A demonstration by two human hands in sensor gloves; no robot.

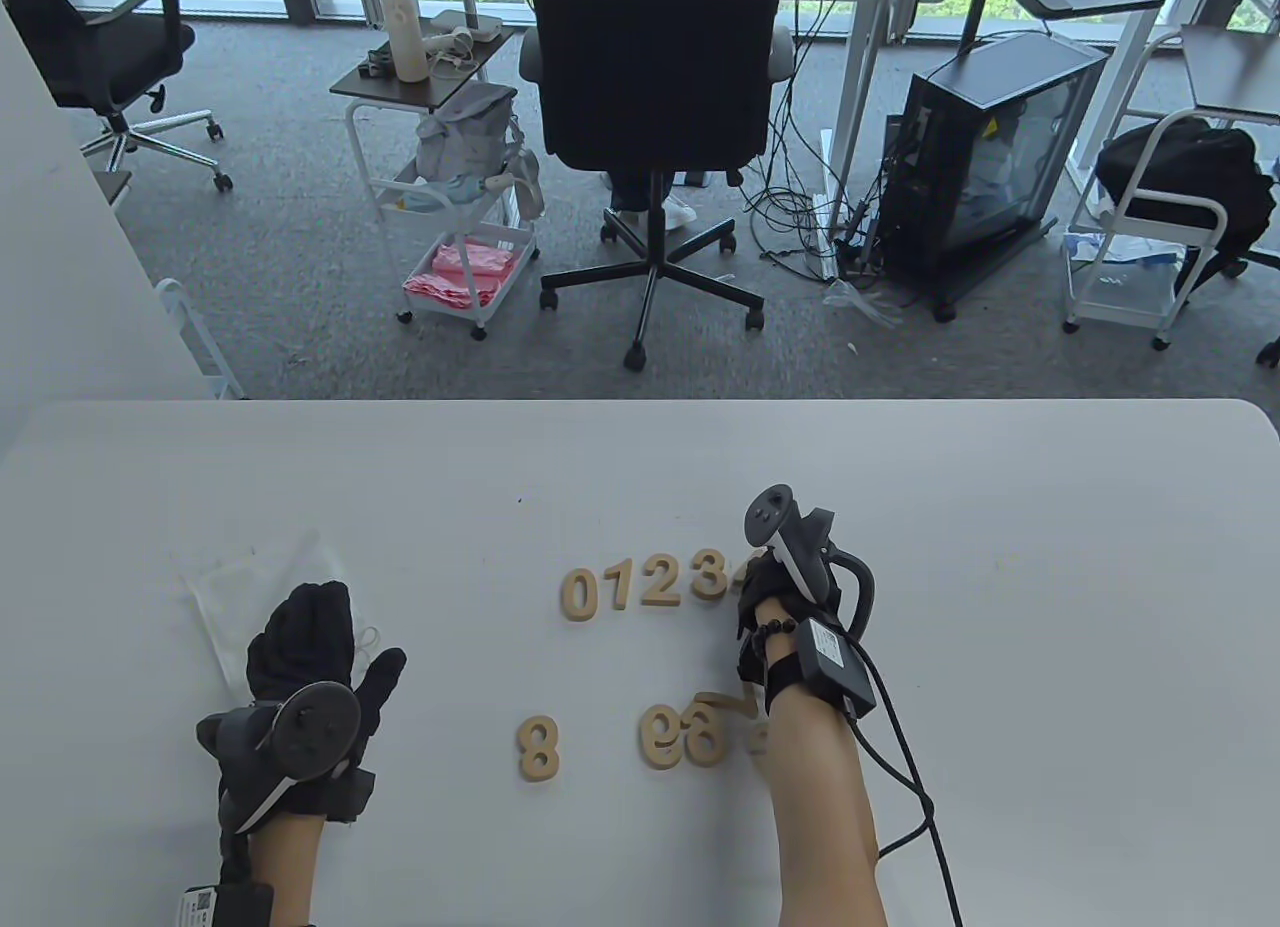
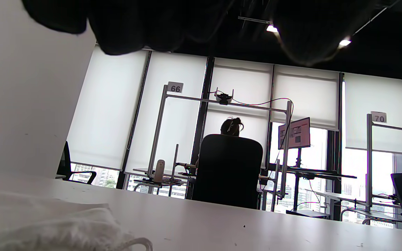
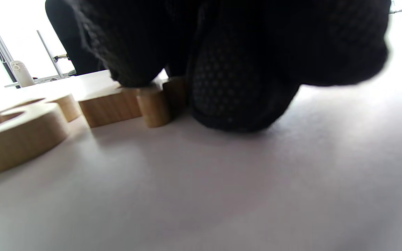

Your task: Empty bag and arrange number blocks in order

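A row of wooden number blocks reads 0 (image 1: 579, 594), 1 (image 1: 618, 584), 2 (image 1: 658, 581), 3 (image 1: 708, 576) on the white table (image 1: 1000, 567). My right hand (image 1: 765, 592) is at the row's right end and pinches a block that looks like a 4 (image 1: 741, 571), mostly hidden. In the right wrist view my right hand (image 3: 183, 92) holds that block (image 3: 152, 104) down on the table beside the 3 (image 3: 19, 129). Loose 8 (image 1: 538, 748), 9 (image 1: 662, 736) and 6 (image 1: 705, 737) lie nearer me. My left hand (image 1: 310, 647) rests flat on the clear bag (image 1: 225, 577), which also shows in the left wrist view (image 2: 47, 223).
Two more blocks (image 1: 728, 702) lie partly hidden under my right forearm. Beyond the table's far edge stand a black office chair (image 1: 655, 77), a white cart (image 1: 455, 217) and a computer tower (image 1: 985, 157).
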